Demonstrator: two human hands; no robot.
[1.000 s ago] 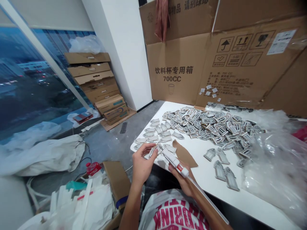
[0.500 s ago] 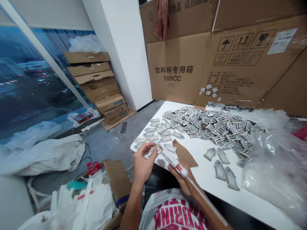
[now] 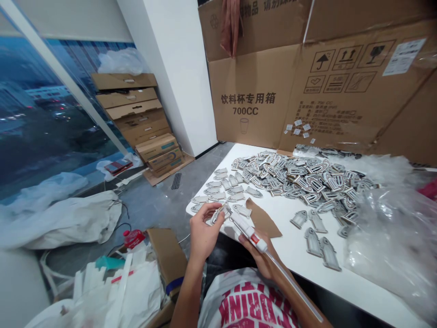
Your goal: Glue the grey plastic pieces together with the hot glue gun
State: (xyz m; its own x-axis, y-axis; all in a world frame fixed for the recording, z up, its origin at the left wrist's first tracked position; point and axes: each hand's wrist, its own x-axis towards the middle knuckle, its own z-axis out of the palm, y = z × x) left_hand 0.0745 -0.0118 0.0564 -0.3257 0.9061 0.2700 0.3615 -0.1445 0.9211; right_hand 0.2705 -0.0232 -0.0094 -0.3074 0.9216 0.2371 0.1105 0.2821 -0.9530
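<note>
Near the front left edge of the table, my left hand (image 3: 205,226) pinches a small grey arched piece (image 3: 217,215) between thumb and fingers. My right hand (image 3: 258,250) is wrapped around a white hot glue gun (image 3: 243,226), with a long clear glue stick (image 3: 295,287) running out of its back along my forearm. The gun's nozzle points at the held piece; whether they touch is too small to tell. Just beyond my hands lie several flat grey arched pieces (image 3: 236,197) in loose rows. A brown cardboard scrap (image 3: 262,219) lies beside the glue gun.
A large heap of arched pieces (image 3: 307,180) covers the back of the white table (image 3: 293,246). Clear plastic bags (image 3: 392,237) lie on the right. Big cardboard panels (image 3: 252,82) stand behind. Down on the left is a box of scraps (image 3: 167,259), with a red bottle (image 3: 134,238).
</note>
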